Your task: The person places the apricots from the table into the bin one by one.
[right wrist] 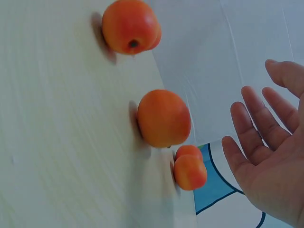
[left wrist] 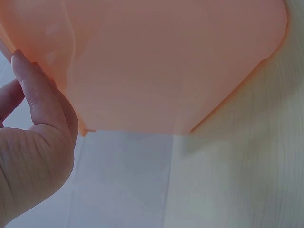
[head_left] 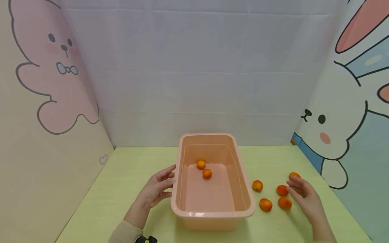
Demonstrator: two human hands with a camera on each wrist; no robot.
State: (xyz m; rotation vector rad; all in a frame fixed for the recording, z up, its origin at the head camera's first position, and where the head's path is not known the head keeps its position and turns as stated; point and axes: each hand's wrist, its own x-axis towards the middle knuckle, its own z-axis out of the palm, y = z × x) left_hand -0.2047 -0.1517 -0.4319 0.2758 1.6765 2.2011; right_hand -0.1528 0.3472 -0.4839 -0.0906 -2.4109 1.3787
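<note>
A pink plastic basin stands on the table, with two small orange-red fruits lying on its floor. At the basin's left side, my left hand touches the rim with its fingers extended; the left wrist view shows this hand against the basin's outer wall. To the right of the basin lie several more of these round fruits. My right hand hovers over the rightmost ones, fingers spread and holding nothing. In the right wrist view, one fruit sits left of the hand, apart from the fingertips.
The pale yellow-green table ends against a white cloth backdrop. Side panels with a pink cartoon bear and a white cartoon rabbit flank it, the rabbit panel close to the right hand.
</note>
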